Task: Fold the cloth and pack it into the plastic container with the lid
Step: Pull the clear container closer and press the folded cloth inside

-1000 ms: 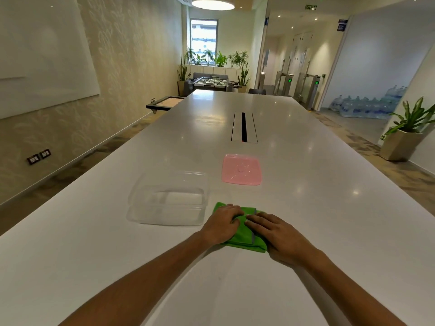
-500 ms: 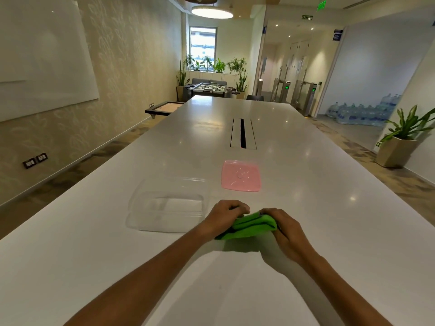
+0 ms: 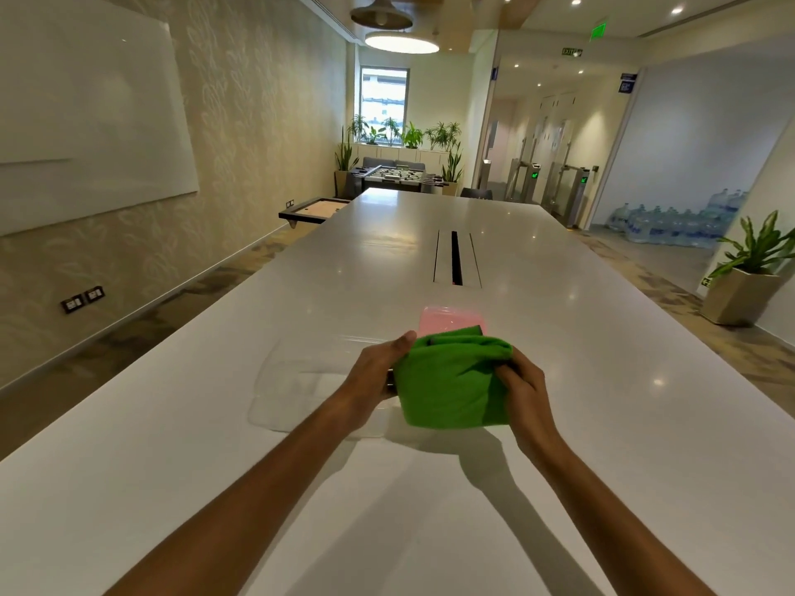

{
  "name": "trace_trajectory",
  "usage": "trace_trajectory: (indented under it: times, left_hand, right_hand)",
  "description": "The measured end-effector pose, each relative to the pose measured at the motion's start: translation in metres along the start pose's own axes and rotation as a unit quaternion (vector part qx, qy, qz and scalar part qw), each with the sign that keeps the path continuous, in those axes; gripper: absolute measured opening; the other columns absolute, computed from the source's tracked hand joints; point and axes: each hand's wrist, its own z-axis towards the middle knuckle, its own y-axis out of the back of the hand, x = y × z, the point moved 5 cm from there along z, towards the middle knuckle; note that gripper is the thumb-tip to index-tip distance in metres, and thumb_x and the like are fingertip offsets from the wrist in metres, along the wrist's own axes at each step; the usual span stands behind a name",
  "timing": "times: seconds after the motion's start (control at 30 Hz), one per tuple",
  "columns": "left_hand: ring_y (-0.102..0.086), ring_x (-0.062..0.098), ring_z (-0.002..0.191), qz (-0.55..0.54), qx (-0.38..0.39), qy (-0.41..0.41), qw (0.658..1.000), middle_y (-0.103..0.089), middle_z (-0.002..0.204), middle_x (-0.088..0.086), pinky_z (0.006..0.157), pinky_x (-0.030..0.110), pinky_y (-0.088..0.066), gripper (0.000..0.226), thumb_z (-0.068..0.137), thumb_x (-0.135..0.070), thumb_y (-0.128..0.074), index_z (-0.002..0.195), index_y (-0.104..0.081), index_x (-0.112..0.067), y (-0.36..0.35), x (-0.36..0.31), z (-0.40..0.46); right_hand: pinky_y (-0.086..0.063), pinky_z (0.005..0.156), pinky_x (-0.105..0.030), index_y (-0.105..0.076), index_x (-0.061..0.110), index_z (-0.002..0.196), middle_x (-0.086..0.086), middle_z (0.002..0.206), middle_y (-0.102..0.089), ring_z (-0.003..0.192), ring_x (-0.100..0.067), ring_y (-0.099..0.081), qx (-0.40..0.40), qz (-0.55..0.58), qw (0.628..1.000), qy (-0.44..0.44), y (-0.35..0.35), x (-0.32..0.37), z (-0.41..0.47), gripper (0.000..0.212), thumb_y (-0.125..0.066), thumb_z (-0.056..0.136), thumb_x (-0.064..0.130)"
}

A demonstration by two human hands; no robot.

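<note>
Folded green cloth (image 3: 451, 380) gripped by left hand (image 3: 378, 372) and right hand (image 3: 522, 382), seemingly for the clear plastic container (image 3: 301, 385)

You worked in an office meeting area. Evidence: long white conference table (image 3: 559, 337) with central cable slot (image 3: 456, 258), wall whiteboard (image 3: 86, 122), access turnstiles (image 3: 555, 185) beyond, stacked water jugs (image 3: 671, 223), foosball table (image 3: 395, 174), potted plants (image 3: 748, 273), green exit sign (image 3: 599, 31).

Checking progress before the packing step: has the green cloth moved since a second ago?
Yes. The green cloth, held by both hands, has come up off the white table and now overlaps the pink lid.
</note>
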Motion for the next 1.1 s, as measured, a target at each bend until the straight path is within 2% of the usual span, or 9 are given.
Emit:
trace_trajectory:
  times: [0.07, 0.2, 0.27, 0.37, 0.47, 0.6, 0.83, 0.97, 1.1]
  left_hand:
    - [-0.070, 0.023, 0.100, -0.006, -0.009, -0.013, 1.000, -0.074, 0.107, 0.003, 0.080, 0.035, -0.057, 0.059, 0.063, -0.057, -0.069, 0.108, -0.069, -0.019, 0.012, -0.005, -0.002]
    - [-0.073, 0.017, 0.087, 0.013, -0.057, -0.034, 0.998, -0.076, 0.097, 0.002, 0.066, 0.028, -0.058, 0.037, 0.074, -0.022, -0.077, 0.108, -0.067, -0.011, 0.042, -0.017, -0.005]
    - [-0.073, 0.014, 0.080, 0.018, -0.096, -0.039, 0.994, -0.075, 0.093, 0.002, 0.060, 0.025, -0.057, 0.023, 0.078, -0.011, -0.074, 0.100, -0.069, -0.014, 0.061, -0.023, -0.006]
    - [-0.072, 0.014, 0.071, 0.026, -0.167, -0.034, 0.985, -0.073, 0.088, 0.003, 0.054, 0.023, -0.055, 0.018, 0.078, -0.007, -0.074, 0.094, -0.068, -0.013, 0.088, -0.032, -0.002]
    - [-0.067, 0.020, 0.075, 0.071, -0.226, -0.005, 0.972, -0.069, 0.091, 0.009, 0.058, 0.026, -0.053, 0.025, 0.078, -0.010, -0.074, 0.101, -0.065, -0.009, 0.116, -0.037, 0.003]
    - [-0.065, 0.028, 0.081, 0.152, -0.230, 0.070, 0.959, -0.066, 0.095, 0.016, 0.066, 0.032, -0.053, 0.025, 0.081, -0.010, -0.071, 0.103, -0.063, -0.003, 0.138, -0.034, 0.015]
    - [-0.063, 0.040, 0.099, 0.315, -0.199, 0.171, 0.912, -0.061, 0.109, 0.028, 0.083, 0.045, -0.055, 0.031, 0.081, -0.004, -0.068, 0.108, -0.057, 0.007, 0.149, -0.027, 0.032]
    - [-0.059, 0.034, 0.098, 0.410, -0.199, 0.197, 0.868, -0.057, 0.109, 0.022, 0.075, 0.038, -0.052, 0.034, 0.079, -0.004, -0.067, 0.110, -0.053, 0.002, 0.152, -0.021, 0.037]
    - [-0.056, 0.025, 0.071, 0.440, -0.199, 0.224, 0.847, -0.056, 0.085, 0.015, 0.055, 0.031, -0.048, 0.023, 0.079, -0.002, -0.068, 0.098, -0.056, 0.001, 0.153, -0.010, 0.040]
  right_hand:
    - [-0.050, 0.065, -0.012, -0.072, 0.032, 0.089, 0.013, 0.087, -0.074, 0.082, -0.002, -0.067, -0.017, 0.015, 0.999, -0.037, -0.012, 0.000, 0.006, 0.046, -0.039, 0.091, 0.001]
    - [-0.050, 0.067, -0.027, -0.068, 0.028, 0.085, 0.005, 0.088, -0.071, 0.085, -0.014, -0.066, -0.008, 0.028, 0.990, -0.135, -0.047, -0.004, 0.017, 0.037, -0.040, 0.092, 0.005]
    - [-0.048, 0.064, -0.026, -0.065, 0.027, 0.082, 0.005, 0.085, -0.069, 0.081, -0.013, -0.064, 0.010, 0.030, 0.984, -0.173, -0.067, -0.004, 0.022, 0.033, -0.041, 0.094, 0.008]
    - [-0.047, 0.058, -0.027, -0.063, 0.023, 0.083, 0.003, 0.081, -0.067, 0.076, -0.014, -0.064, 0.040, 0.031, 0.973, -0.225, -0.095, -0.004, 0.030, 0.019, -0.049, 0.093, 0.015]
    - [-0.049, 0.060, -0.030, -0.061, 0.013, 0.093, -0.005, 0.085, -0.065, 0.079, -0.020, -0.062, 0.087, 0.015, 0.962, -0.260, -0.122, -0.007, 0.038, 0.010, -0.053, 0.088, 0.013]
    - [-0.054, 0.076, -0.040, -0.054, 0.005, 0.101, -0.011, 0.092, -0.060, 0.082, -0.023, -0.059, 0.114, -0.061, 0.944, -0.305, -0.148, -0.020, 0.043, 0.017, -0.048, 0.085, 0.004]
    - [-0.055, 0.088, -0.044, -0.051, 0.003, 0.117, -0.016, 0.108, -0.060, 0.098, -0.030, -0.062, 0.154, -0.262, 0.909, -0.287, -0.175, -0.033, 0.051, 0.033, -0.047, 0.085, 0.011]
    - [-0.057, 0.085, -0.041, -0.053, 0.000, 0.118, -0.016, 0.106, -0.060, 0.095, -0.030, -0.063, 0.199, -0.340, 0.879, -0.270, -0.188, -0.038, 0.050, 0.032, -0.044, 0.090, 0.014]
    - [-0.050, 0.070, -0.030, -0.050, -0.003, 0.122, -0.015, 0.109, -0.061, 0.079, -0.024, -0.057, 0.234, -0.432, 0.843, -0.220, -0.196, -0.040, 0.050, 0.037, -0.047, 0.091, 0.018]
